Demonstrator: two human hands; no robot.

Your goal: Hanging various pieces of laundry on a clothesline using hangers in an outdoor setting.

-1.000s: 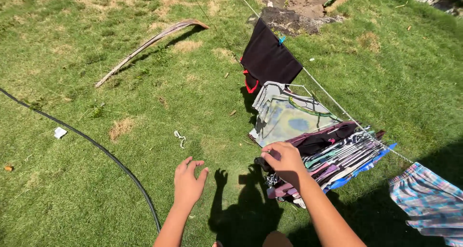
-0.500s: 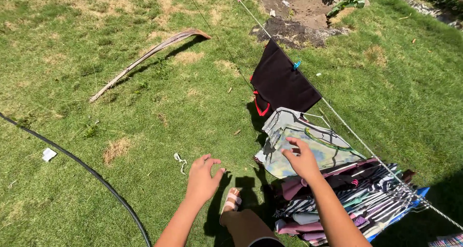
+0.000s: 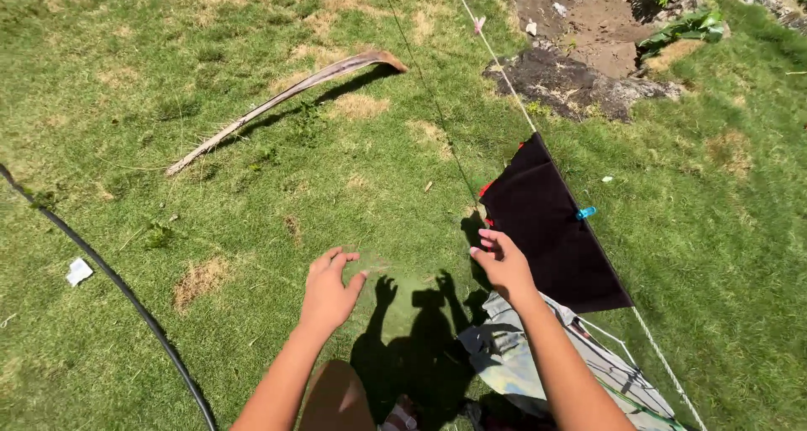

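Black cloth (image 3: 551,229) hangs folded over a clothesline (image 3: 504,74) that runs from far centre down toward the near right, held by a blue peg (image 3: 586,213) at its right edge. It lies just ahead and to the right of the right hand (image 3: 503,264), whose fingers are loosely curled, gripping nothing, close to the cloth's near-left edge (touching or not, I cannot tell). Left hand (image 3: 328,290) is farther off, open over grass (image 3: 210,221), empty. A pale patterned garment (image 3: 513,359) hangs under the right forearm. Open lawn lies left; a black hose (image 3: 109,280) and a dry palm frond (image 3: 286,99) lie well apart.
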